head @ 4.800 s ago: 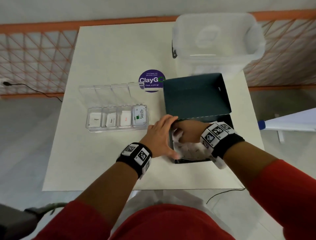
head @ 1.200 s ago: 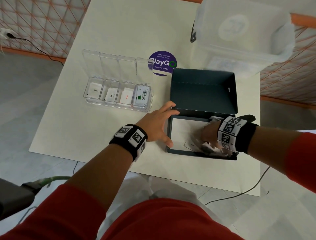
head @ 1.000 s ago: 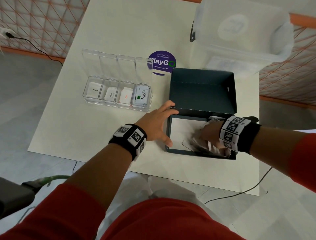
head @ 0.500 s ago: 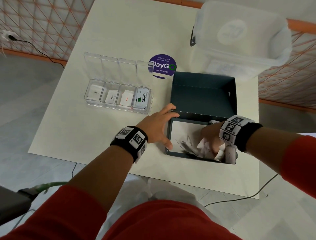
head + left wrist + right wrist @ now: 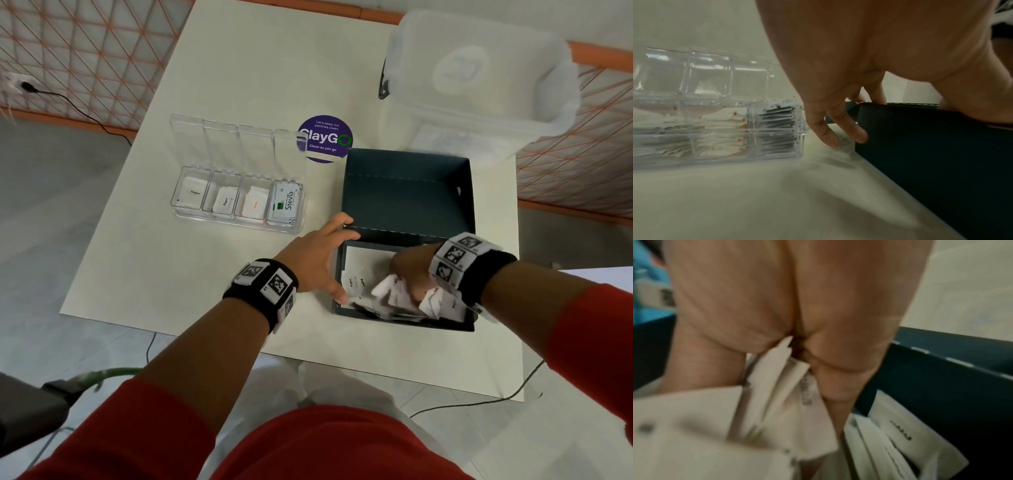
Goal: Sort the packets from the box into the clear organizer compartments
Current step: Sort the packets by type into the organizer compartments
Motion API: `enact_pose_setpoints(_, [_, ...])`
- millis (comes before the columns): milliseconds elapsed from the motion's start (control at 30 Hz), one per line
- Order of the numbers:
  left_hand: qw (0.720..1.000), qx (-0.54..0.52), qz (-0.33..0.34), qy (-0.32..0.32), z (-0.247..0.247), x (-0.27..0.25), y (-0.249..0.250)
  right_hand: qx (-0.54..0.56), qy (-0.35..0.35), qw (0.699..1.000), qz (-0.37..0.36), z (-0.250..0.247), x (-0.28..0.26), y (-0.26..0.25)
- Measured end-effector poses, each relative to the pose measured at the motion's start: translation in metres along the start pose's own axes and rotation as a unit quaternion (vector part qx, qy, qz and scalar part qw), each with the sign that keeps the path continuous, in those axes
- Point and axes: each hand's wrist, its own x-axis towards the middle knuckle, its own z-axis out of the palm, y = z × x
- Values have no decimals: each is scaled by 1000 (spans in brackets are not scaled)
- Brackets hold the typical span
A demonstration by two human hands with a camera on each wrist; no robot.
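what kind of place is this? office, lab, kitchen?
Likely an office pantry or break area. A purple sticker on the white table reads "keep our pantries clean". The clear organizer holds sugar, pepper, salt and Stevia packets.

Dark teal box (image 5: 407, 192); white packets (image 5: 394, 294); clear organizer (image 5: 236, 222); purple sticker (image 5: 325, 138); red sleeves (image 5: 589, 342); black-and-white checked wristbands (image 5: 265, 287).

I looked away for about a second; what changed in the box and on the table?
The right hand moved toward the box's near side and now grips a bunch of packets. The left hand still steadies the box; the organizer is unchanged.
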Motion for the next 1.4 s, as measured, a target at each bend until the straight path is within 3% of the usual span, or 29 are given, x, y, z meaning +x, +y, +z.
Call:
enact_pose_setpoints(67, [1000, 18, 5, 0, -2, -1, 2, 139, 63, 987, 41, -14, -1, 4])
enact_pose_setpoints(200, [996, 80, 14, 48, -7, -4, 11, 282, 127, 951, -3, -40, -14, 6])
enact_pose_setpoints(367, [984, 23, 24, 177, -11, -9, 24, 400, 132, 903, -86, -65, -22, -2])
enact_pose_setpoints(467, [977, -1, 25, 214, -10, -10, 27, 475, 120, 863, -123, -75, -23, -14])
enact_pose_setpoints(733, [948, -24, 27, 317, -32, -21, 3, 685, 81, 696, -201, -102, -10, -67])
enact_pose_setpoints(900, [917, -40, 19, 397, -65, -34, -20, 714, 77, 665, -207, -122, 1, -112])
enact_pose_setpoints(1067, [931, -76, -12, 357, -95, -54, -43, 749, 108, 614, -222, -142, 9, -149])
enact_pose_setpoints(1200, [961, -112, 2, 252, -118, -70, -64, 805, 133, 520, -252, -149, 17, -179])
enact_pose_setpoints(1400, [945, -90, 26, 315, -140, -74, -93, 854, 138, 432, -256, -159, 28, -214])
